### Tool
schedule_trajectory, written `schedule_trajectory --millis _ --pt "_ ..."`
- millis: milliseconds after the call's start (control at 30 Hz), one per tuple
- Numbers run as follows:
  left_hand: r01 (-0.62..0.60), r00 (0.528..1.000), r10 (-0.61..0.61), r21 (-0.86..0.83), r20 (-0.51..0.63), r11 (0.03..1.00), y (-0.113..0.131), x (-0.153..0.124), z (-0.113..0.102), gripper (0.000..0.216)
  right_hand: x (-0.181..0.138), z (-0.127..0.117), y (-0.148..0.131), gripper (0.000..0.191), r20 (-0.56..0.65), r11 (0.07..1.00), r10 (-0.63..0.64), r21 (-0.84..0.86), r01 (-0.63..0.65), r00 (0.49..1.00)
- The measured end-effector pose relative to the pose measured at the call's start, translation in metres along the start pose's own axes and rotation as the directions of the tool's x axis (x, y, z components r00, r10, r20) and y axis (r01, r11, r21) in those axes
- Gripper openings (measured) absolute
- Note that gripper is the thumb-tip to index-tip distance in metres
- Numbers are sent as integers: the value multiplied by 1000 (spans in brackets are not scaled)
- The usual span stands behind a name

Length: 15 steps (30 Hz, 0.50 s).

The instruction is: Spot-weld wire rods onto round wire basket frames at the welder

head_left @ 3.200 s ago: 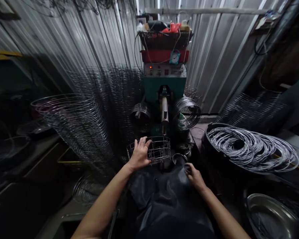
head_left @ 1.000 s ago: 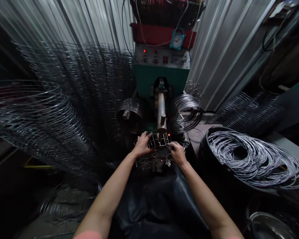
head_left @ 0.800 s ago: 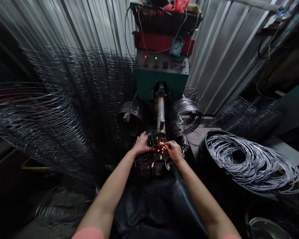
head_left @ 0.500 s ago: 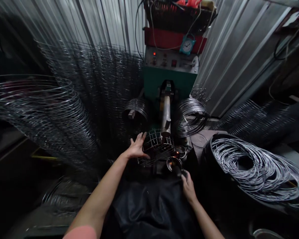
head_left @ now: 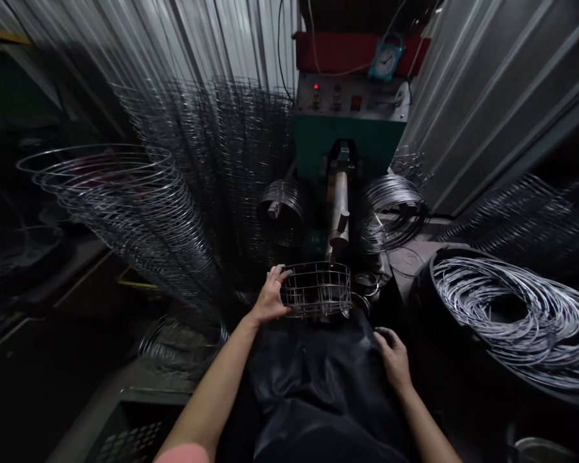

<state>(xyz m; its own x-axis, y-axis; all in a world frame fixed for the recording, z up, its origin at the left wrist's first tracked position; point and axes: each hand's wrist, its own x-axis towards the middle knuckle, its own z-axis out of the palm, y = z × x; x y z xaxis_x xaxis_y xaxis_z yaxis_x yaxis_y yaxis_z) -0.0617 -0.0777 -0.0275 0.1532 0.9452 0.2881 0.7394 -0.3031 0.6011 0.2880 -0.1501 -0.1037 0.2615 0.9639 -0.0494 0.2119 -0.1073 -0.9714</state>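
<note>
My left hand [head_left: 271, 296] is closed on the left side of a round wire basket [head_left: 317, 290], its fingers over the top edge and the thumb low. The basket stands on its side below the metal arm [head_left: 338, 209] of a green machine [head_left: 313, 145]. Over my lap, near the edge of the black apron [head_left: 318, 392], my right hand [head_left: 394, 360] has its fingers curled together. What they hold, if anything, is too dark to make out. Shiny metal rings [head_left: 367, 281] lie just right of the basket.
Wire hoops hang at the machine's left [head_left: 284, 198] and right [head_left: 390, 209]. A dark tub [head_left: 427, 280] of wire rings [head_left: 506, 315] stands to my right. Tall stacks of wire frames [head_left: 139, 199] rise on the left, above a plastic crate [head_left: 125, 411]. A blue clock [head_left: 386, 59] hangs above.
My left hand has gone from spread fingers beside the basket to a grip on it. My right hand has drawn back from the rings toward my lap. The view has shifted left.
</note>
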Motion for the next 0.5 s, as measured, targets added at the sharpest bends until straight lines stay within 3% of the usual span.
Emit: schedule_trajectory --millis 100,200,267,333,367,433,500 --pt "-2 999 -2 81 41 997 14 -14 -10 91 -19 -2 -1 27 146 962 -104 -235 137 984" --pt "-21 997 10 147 77 989 31 -15 -11 90 -22 0 -41 27 309 920 -178 -284 270 934" --pt "-62 992 39 192 120 979 46 -11 -8 89 -16 8 -84 21 538 880 -249 -222 420 806" --pt "-102 984 64 229 166 968 63 -7 -4 89 -8 22 -125 20 701 843 -222 -211 495 678" --pt "-115 980 71 242 184 963 70 -5 -1 89 -4 31 -141 19 740 815 -182 -255 520 648" --pt "-129 976 77 259 204 957 81 -1 3 89 4 49 -160 19 746 721 -133 -379 580 653" --pt "-136 974 82 257 210 957 86 1 6 87 8 63 -164 22 694 604 -151 -498 622 703"
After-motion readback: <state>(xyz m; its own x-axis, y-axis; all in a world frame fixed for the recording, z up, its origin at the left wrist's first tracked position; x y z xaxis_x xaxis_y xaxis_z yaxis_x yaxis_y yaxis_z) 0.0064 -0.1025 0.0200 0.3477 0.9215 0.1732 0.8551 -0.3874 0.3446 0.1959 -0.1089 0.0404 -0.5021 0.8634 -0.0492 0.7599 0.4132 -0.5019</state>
